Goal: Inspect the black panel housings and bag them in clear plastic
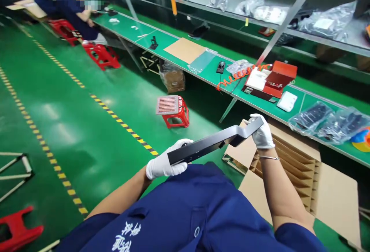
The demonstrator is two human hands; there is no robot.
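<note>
I hold a flat dark grey laptop-like device [214,142] edge-on in front of my chest with both white-gloved hands. My left hand [166,164] grips its near left end. My right hand [261,133] grips its far right end, with a thin bracelet on that wrist. Below and to the right of the device stands an open cardboard box [332,190] with cardboard dividers inside.
A long green workbench [173,38] runs from upper left to right, carrying a red box [274,80], an orange coiled hose [239,75], bagged parts [329,122] and a cardboard sheet [185,49]. Red stools [173,111] stand on the green floor. A seated person works at the far left.
</note>
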